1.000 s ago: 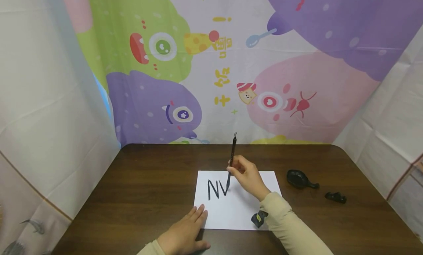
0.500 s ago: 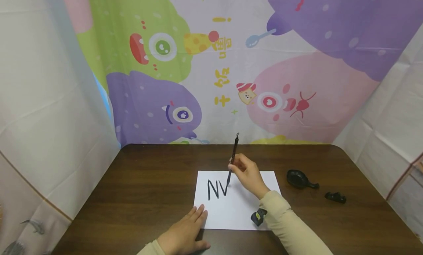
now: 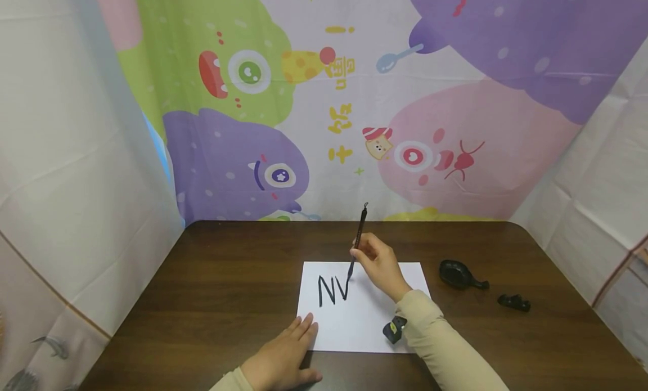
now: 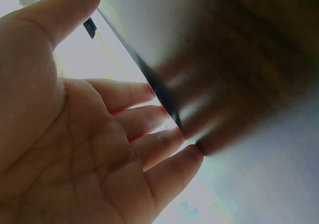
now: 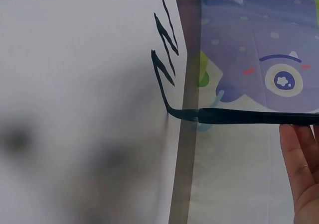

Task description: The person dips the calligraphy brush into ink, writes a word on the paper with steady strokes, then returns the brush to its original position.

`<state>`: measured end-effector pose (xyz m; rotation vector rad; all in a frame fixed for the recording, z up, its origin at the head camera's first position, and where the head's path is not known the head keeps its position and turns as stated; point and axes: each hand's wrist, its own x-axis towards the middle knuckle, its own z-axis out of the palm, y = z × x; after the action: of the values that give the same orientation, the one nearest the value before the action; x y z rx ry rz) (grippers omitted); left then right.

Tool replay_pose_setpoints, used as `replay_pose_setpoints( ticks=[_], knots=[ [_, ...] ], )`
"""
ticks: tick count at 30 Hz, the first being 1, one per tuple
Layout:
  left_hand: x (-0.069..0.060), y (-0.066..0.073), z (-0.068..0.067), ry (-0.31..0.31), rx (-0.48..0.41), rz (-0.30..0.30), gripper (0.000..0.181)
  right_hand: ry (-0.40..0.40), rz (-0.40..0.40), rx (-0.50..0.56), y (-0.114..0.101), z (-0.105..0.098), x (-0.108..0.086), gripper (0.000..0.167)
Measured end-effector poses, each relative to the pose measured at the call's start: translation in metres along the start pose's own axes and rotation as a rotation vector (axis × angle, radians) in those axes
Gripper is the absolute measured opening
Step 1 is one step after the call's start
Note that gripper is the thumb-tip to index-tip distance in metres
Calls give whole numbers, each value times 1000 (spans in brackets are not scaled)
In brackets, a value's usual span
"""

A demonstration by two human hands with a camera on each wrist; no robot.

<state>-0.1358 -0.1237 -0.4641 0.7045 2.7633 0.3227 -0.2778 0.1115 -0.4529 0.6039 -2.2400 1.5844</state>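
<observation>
My right hand (image 3: pixel 382 264) pinches a dark calligraphy brush (image 3: pixel 360 225), held nearly upright over the white paper (image 3: pixel 354 332). In the right wrist view the bent bristle tip of the brush (image 5: pixel 187 115) touches the paper at the end of a black stroke. Black strokes (image 3: pixel 326 291) on the paper look like an N followed by a V shape. My left hand (image 3: pixel 283 351) lies with straight fingers at the paper's lower left corner, its fingertips on the sheet. In the left wrist view the fingers (image 4: pixel 164 147) of that hand touch the surface.
Right of the paper, a black ink dish (image 3: pixel 455 274) with a spout-like handle stands on the brown table (image 3: pixel 228 267). A small black brush rest (image 3: pixel 514 302) lies farther right. A cartoon-printed curtain (image 3: pixel 344 183) hangs behind the table.
My right hand and the brush have moved slightly away from me and to the right, the tip travelling up the V's right-hand stroke. The left hand has stayed in place.
</observation>
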Motion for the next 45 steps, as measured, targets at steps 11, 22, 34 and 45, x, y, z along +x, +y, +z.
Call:
replay_pose_setpoints(
  ticks=[11, 22, 34, 45],
  knots=[
    [0, -1, 0, 3, -7, -2, 88, 12, -22, -19, -25, -1, 1, 15],
    [-1, 0, 1, 10, -8, -1, 88, 20, -32, -20, -30, -1, 2, 14],
    [-1, 1, 0, 12, -5, 6, 88, 49, -24, -8, -1, -3, 7, 15],
    [-1, 0, 2, 34, 2, 20, 88, 91, -86, -56, 0, -9, 2, 15]
  ],
)
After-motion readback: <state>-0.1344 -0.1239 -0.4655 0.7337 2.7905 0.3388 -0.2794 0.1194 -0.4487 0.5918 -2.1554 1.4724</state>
